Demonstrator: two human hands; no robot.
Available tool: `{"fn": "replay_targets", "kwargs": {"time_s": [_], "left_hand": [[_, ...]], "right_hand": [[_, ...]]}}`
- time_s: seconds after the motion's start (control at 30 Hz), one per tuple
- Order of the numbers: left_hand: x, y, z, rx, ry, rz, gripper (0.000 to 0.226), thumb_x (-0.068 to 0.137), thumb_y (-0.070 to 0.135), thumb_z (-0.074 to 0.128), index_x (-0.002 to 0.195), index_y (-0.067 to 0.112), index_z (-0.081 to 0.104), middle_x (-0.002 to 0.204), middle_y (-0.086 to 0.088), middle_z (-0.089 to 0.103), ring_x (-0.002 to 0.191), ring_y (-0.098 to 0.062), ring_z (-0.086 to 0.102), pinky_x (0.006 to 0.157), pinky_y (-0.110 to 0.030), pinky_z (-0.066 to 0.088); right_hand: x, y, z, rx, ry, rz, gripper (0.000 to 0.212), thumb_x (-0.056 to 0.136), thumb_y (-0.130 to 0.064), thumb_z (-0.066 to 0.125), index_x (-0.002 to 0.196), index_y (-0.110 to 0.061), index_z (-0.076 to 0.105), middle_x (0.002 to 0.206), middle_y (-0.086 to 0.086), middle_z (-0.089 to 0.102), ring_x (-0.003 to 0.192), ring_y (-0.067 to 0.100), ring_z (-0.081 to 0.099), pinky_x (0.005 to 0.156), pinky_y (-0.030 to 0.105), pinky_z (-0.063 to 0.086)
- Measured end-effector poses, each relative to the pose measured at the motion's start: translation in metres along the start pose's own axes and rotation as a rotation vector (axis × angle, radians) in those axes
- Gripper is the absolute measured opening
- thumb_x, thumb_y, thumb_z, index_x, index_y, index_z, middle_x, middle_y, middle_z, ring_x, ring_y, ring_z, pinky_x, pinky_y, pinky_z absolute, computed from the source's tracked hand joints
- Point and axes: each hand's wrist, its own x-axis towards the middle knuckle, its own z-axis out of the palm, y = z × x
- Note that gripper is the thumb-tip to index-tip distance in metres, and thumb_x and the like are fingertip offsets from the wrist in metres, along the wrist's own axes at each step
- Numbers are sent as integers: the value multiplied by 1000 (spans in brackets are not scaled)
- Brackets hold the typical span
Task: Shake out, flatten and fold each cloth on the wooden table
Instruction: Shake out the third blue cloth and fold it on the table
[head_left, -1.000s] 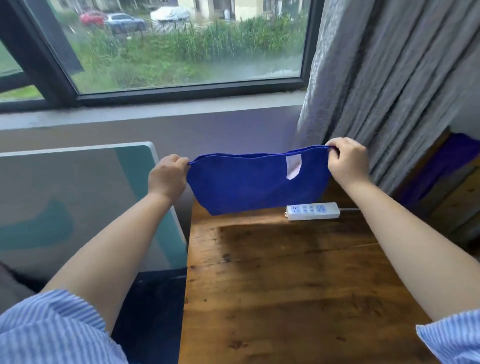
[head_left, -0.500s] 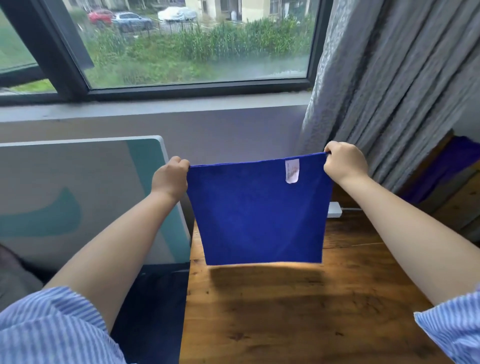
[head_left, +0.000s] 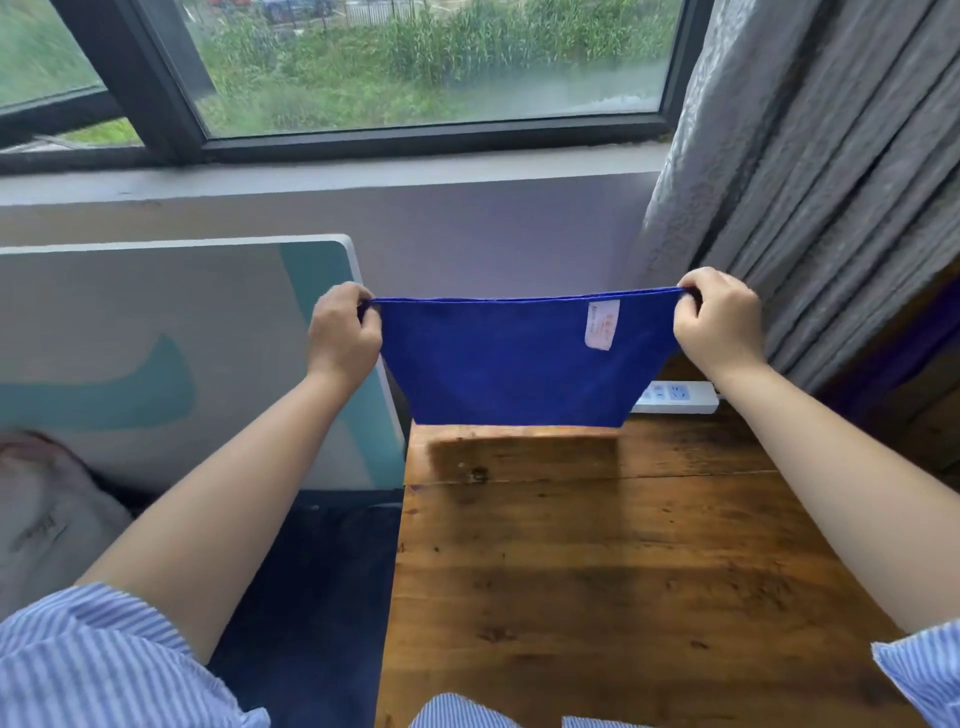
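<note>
Head view: blue cloth (head_left: 519, 364) stretched between left hand (head_left: 343, 332) and right hand (head_left: 719, 325), each pinching a top corner.

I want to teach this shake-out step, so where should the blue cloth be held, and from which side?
Hold the blue cloth by its two top corners, as now: left hand and right hand each pinch a corner from the outer side. That pulls the top hem straight, with the white label just below it, and the rest hangs free above the wooden table.
</note>
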Motion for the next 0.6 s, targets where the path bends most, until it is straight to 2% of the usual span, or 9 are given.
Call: {"fn": "replay_targets", "kwargs": {"time_s": [0.07, 0.17, 0.23, 0.27, 0.33, 0.4, 0.5, 0.6], "left_hand": [[-11, -8, 0, -203, -122, -78, 12, 91, -1, 43, 91, 6, 54, 76, 0, 51, 76, -20, 44, 61, -12, 35], [-33, -26, 4, -341, -355, -181, 26, 89, -1, 47, 71, 18, 44, 68, 4, 43, 61, -6, 40, 54, -7, 34], [-53, -40, 9, -386, -551, -269, 23, 82, 4, 54, 67, 18, 44, 65, 0, 43, 50, 1, 46, 49, -6, 32], [-61, -46, 12, -394, -640, -316, 19, 78, 5, 55, 66, 16, 44, 64, -2, 43, 45, 4, 47, 47, -5, 32], [-79, -62, 22, -366, -787, -413, 19, 78, 4, 54, 65, 12, 44, 66, -5, 44, 50, 1, 49, 50, -8, 38], [-96, -76, 31, -337, -917, -507, 28, 89, -6, 46, 66, 10, 43, 69, -6, 44, 60, -13, 46, 53, -11, 43], [-121, -92, 43, -229, -1075, -594, 31, 91, -8, 41, 66, 10, 42, 69, -4, 46, 63, -14, 47, 52, -10, 46], [-143, -102, 53, -112, -1209, -630, 31, 91, -6, 44, 65, 11, 42, 69, -1, 49, 65, -11, 51, 57, -14, 47]], "right_hand": [[-13, 6, -1, 36, -31, -12, 40, 75, -11, 33, 93, 10, 61, 92, 30, 64, 90, 40, 57, 74, 33, 41], [-42, 22, 3, 105, -158, 7, 38, 71, -10, 36, 90, 9, 63, 92, 27, 67, 88, 38, 60, 75, 27, 43], [-66, 32, 8, 158, -271, 67, 38, 68, -11, 38, 88, 7, 64, 91, 22, 68, 84, 34, 61, 69, 6, 39], [-75, 36, 9, 180, -332, 103, 36, 68, -12, 39, 86, 6, 64, 88, 19, 67, 80, 31, 59, 65, 1, 36], [-96, 42, 13, 199, -487, 172, 22, 73, -9, 46, 81, 1, 63, 81, 12, 61, 74, 26, 51, 60, 3, 37], [-114, 48, 17, 179, -673, 206, 9, 77, -4, 49, 72, -4, 56, 72, 10, 55, 67, 24, 45, 55, 8, 35], [-145, 60, 28, 123, -907, 283, 23, 78, 4, 47, 60, -9, 48, 63, 9, 49, 65, 23, 42, 54, 21, 34], [-172, 66, 37, 87, -1031, 378, 24, 79, 5, 46, 59, -8, 47, 59, 6, 47, 62, 21, 39, 53, 26, 32]]}}
